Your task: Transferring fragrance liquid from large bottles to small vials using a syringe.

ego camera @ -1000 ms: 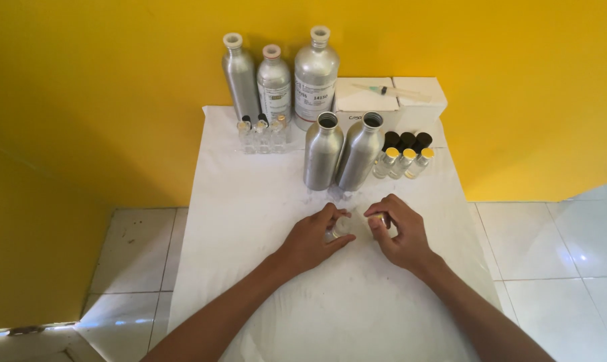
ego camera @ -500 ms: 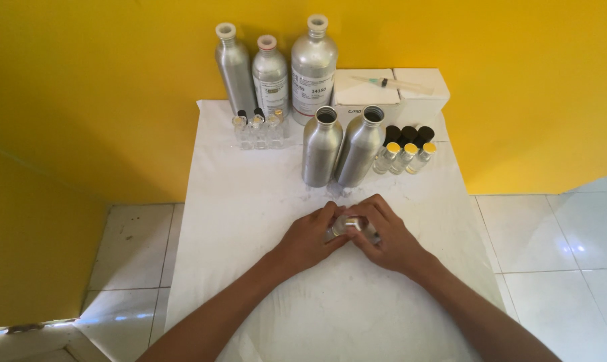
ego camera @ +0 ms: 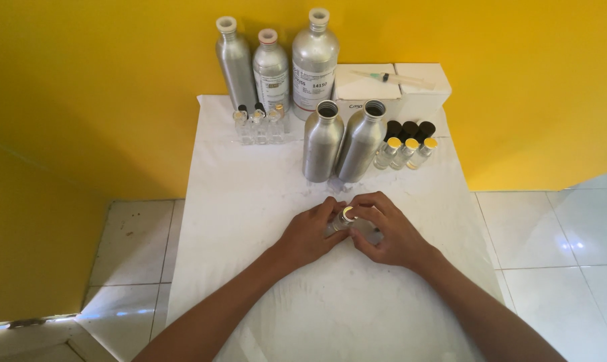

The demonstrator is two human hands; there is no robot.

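A small clear glass vial (ego camera: 342, 220) with a yellow cap stands near the middle of the white table (ego camera: 250, 194). My left hand (ego camera: 308, 234) grips the vial's body from the left. My right hand (ego camera: 384, 228) meets it from the right, with its fingers pinched on the yellow cap. Most of the vial is hidden by my fingers. Just behind my hands stand two open silver metal bottles (ego camera: 321, 142) without caps.
Three capped silver bottles (ego camera: 271, 67) line the yellow wall. Several small vials (ego camera: 256, 126) stand at back left, and vials with yellow and black caps (ego camera: 405, 144) at back right. A syringe (ego camera: 390, 78) lies on white boxes (ego camera: 424, 90). White floor tiles surround the table.
My right hand came in from the right and closed on the vial's top, where the yellow cap now shows. The view shifted slightly.
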